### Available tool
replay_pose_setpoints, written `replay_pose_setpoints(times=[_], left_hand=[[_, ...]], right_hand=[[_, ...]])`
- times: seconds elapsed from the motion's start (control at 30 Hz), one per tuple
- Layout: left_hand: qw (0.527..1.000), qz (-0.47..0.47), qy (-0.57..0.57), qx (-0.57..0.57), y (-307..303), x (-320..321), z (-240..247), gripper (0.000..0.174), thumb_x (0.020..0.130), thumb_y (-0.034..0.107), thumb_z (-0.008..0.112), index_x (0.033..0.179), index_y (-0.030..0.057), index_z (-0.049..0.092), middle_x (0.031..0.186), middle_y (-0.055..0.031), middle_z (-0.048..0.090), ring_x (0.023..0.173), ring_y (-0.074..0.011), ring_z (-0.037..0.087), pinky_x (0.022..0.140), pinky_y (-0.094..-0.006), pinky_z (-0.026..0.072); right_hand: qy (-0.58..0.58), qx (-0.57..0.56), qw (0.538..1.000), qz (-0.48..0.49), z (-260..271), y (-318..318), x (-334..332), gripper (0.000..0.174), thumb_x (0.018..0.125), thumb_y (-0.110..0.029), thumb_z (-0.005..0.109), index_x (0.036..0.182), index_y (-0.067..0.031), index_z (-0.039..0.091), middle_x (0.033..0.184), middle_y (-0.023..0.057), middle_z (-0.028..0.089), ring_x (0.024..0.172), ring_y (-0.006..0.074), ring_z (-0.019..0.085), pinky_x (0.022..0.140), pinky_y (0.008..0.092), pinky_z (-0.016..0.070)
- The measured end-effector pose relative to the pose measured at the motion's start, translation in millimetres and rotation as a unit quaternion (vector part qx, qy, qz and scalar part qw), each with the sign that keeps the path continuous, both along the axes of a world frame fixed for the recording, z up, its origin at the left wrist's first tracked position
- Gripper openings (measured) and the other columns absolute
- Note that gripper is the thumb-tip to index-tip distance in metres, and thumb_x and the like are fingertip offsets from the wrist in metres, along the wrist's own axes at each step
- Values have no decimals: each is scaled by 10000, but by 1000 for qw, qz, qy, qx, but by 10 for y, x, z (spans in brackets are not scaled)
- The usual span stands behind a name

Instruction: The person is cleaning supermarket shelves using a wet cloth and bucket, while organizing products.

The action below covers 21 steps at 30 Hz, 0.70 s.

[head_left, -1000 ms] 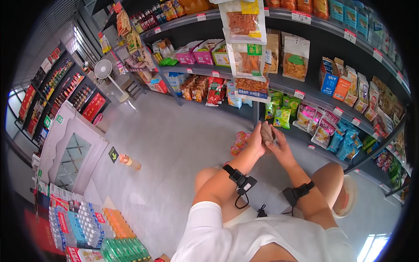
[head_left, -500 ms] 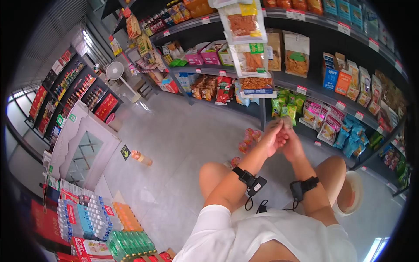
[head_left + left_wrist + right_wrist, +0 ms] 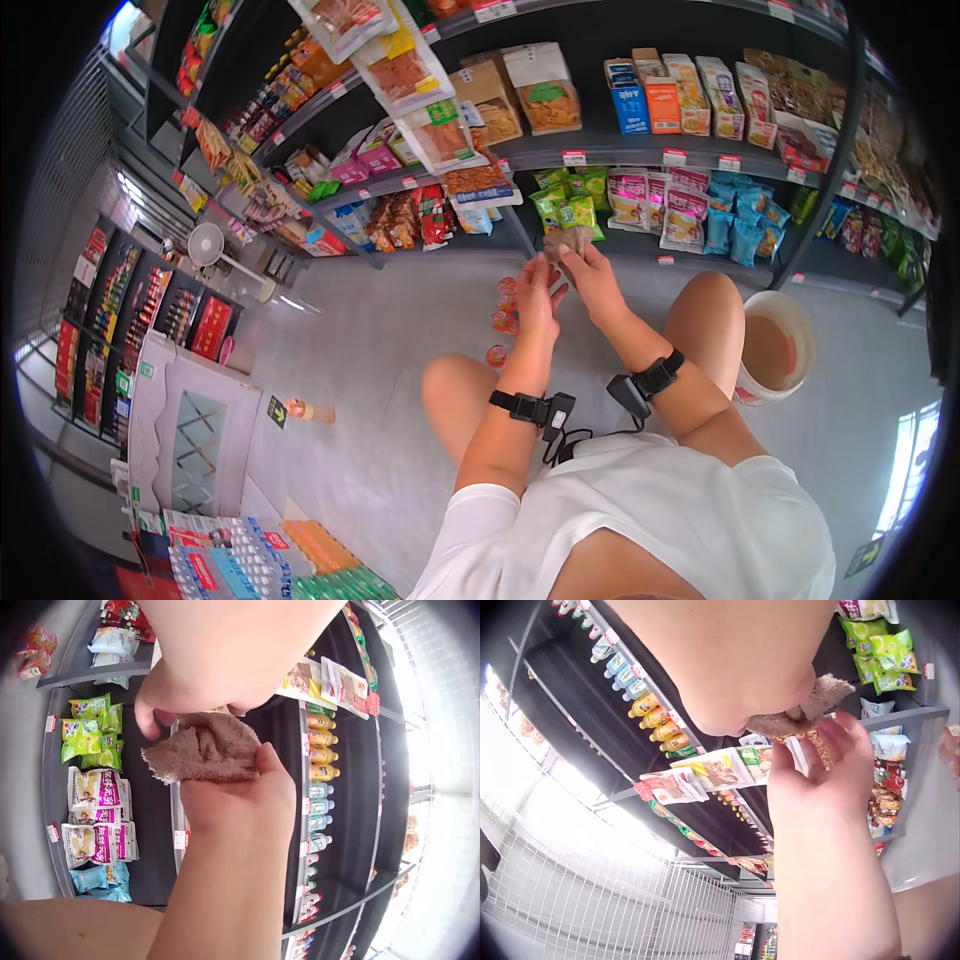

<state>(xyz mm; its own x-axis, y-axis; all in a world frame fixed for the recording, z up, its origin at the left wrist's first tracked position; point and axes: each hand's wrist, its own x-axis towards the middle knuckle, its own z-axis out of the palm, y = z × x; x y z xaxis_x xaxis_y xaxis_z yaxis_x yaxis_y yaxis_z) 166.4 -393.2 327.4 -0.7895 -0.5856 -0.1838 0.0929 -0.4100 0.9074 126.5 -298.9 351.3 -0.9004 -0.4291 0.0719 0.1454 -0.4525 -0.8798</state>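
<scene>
A brown terry cloth (image 3: 567, 243), folded and rough-edged, hangs between both hands in front of the lower shelves. My right hand (image 3: 592, 283) grips it, thumb on its near face; the left wrist view shows this right hand (image 3: 244, 802) under the bunched cloth (image 3: 210, 754). My left hand (image 3: 537, 300) pinches the cloth's edge with bent fingers, the others spread apart. From the right wrist, the left hand (image 3: 821, 780) appears below the cloth (image 3: 825, 696), fingertips right at its lower edge. Part of the cloth is hidden behind the right hand.
Shelves hold green snack bags (image 3: 573, 205), pink-and-white bags (image 3: 685, 218) and blue packets (image 3: 745, 225). Hanging food packs (image 3: 440, 135) jut out left of the hands. Round pink packs (image 3: 505, 308) and a bottle (image 3: 310, 411) are on the floor. A white bucket (image 3: 806, 350) stands by the right knee.
The head view has turned, so the shelves sit differently in it. Both hands first cupped the cloth, then came together around it; now they are slightly apart with the cloth spread more between them.
</scene>
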Motion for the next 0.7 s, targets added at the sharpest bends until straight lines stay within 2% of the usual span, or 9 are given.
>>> replay_pose_setpoints(times=[0.03, 0.07, 0.17, 0.23, 0.27, 0.3, 0.43, 0.53, 0.7], left_hand=[[999, -14, 6, 40, 46, 19, 62, 414, 915, 484, 559, 1182, 173, 505, 1139, -16, 547, 1054, -144, 519, 866, -336, 443], [996, -28, 12, 81, 80, 31, 122, 439, 913, 500, 551, 1201, 172, 496, 1171, -21, 535, 1082, -157, 511, 889, -344, 439], [981, -87, 49, 166, 85, 2, 33, 454, 935, 531, 484, 1213, 173, 513, 1170, -9, 567, 1116, -170, 530, 944, -367, 423], [971, -106, 86, 197, 92, 4, -46, 427, 950, 521, 458, 1188, 175, 535, 1148, -2, 589, 1106, -158, 546, 942, -367, 426], [978, -74, 76, 182, 110, -6, -81, 380, 947, 490, 490, 1152, 178, 561, 1098, -7, 595, 1004, -146, 552, 819, -343, 429], [982, -59, 59, 171, 132, -9, -115, 371, 948, 476, 493, 1156, 175, 555, 1107, -2, 592, 1009, -143, 552, 814, -335, 428], [994, 8, 13, 108, 248, -86, -26, 293, 955, 393, 502, 1146, 177, 551, 1105, 21, 594, 1024, -144, 563, 790, -297, 436], [995, 27, -2, 94, 339, -112, -2, 254, 946, 322, 528, 1153, 176, 534, 1117, 11, 583, 1037, -160, 565, 796, -307, 459], [991, -33, 48, 124, 376, -365, -126, 298, 933, 246, 552, 1204, 151, 471, 1170, -40, 552, 1071, -181, 549, 870, -369, 478]], right_hand=[[36, 0, 999, -11, 50, 37, 17, 233, 930, -273, 579, 1033, -67, 615, 804, -5, 606, 700, 84, 544, 573, 240, 436], [25, 48, 999, 5, 134, 117, 58, 255, 929, -291, 582, 1008, -53, 628, 798, -8, 594, 717, 75, 525, 589, 246, 435], [25, 89, 992, 91, 69, 153, 96, 264, 924, -299, 591, 962, -43, 642, 796, -9, 594, 721, 81, 530, 615, 248, 440], [31, 87, 992, 82, -12, 161, 133, 280, 921, -305, 596, 940, -30, 645, 807, 1, 602, 725, 85, 537, 639, 250, 448], [29, 94, 991, 88, -50, 174, 108, 282, 920, -302, 596, 944, -25, 644, 811, 7, 604, 730, 85, 539, 644, 252, 452], [27, 101, 990, 94, -82, 185, 94, 283, 919, -298, 596, 948, -21, 642, 815, 12, 607, 734, 85, 541, 648, 255, 456], [23, 99, 994, 46, -83, 261, 18, 255, 912, -248, 599, 998, -9, 626, 841, 33, 611, 748, 92, 550, 667, 270, 469], [13, 81, 997, -12, -45, 373, 45, 253, 898, -210, 609, 1047, -5, 613, 884, 52, 621, 771, 110, 562, 698, 277, 479], [22, 89, 989, -120, -308, 460, -162, 376, 863, -173, 639, 1184, 6, 557, 1013, 94, 624, 880, 152, 581, 773, 274, 476]])
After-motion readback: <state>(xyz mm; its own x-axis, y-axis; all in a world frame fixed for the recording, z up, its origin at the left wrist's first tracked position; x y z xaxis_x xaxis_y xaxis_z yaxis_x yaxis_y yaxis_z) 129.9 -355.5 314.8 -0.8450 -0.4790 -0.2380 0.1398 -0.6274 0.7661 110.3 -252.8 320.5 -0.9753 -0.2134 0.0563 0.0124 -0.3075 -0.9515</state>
